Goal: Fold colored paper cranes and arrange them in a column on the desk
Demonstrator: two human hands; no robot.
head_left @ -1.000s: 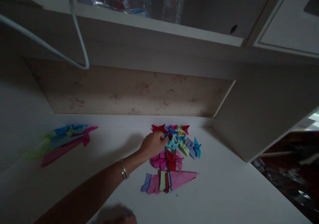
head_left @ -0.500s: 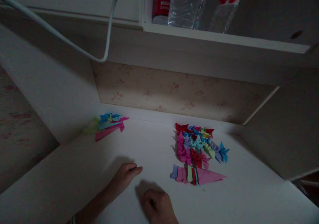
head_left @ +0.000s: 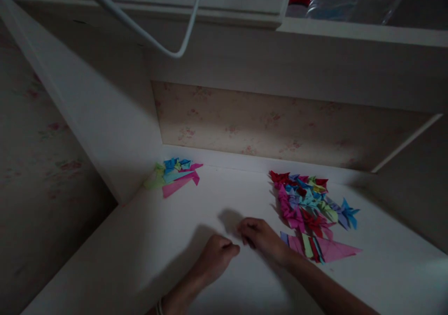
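My left hand (head_left: 217, 258) rests low over the white desk, its fingers curled into a loose fist with the thumb along the top. No object shows in it. My right hand (head_left: 261, 235) is just to its right and slightly farther off, fingers bent in and pointing toward the left hand; nothing shows between them. The two hands are close but apart. Nearest to the right hand is a row of flat folded paper strips (head_left: 308, 247) in pink, green and red. Behind these lies a cluster of colourful folded-paper figures (head_left: 297, 200).
Another small group of folded papers (head_left: 180, 177), blue, green and pink, lies at the back left. A shelf (head_left: 350, 31) with bottles (head_left: 332, 0) overhangs the desk (head_left: 133, 259). A white cable (head_left: 154, 39) hangs at upper left. Side panels and a flowered wall (head_left: 245, 119) enclose the desk.
My right hand has moved forward and turned inward, now level with or beyond the left. The view has swung left, so the papers appear farther right. The papers look unchanged.
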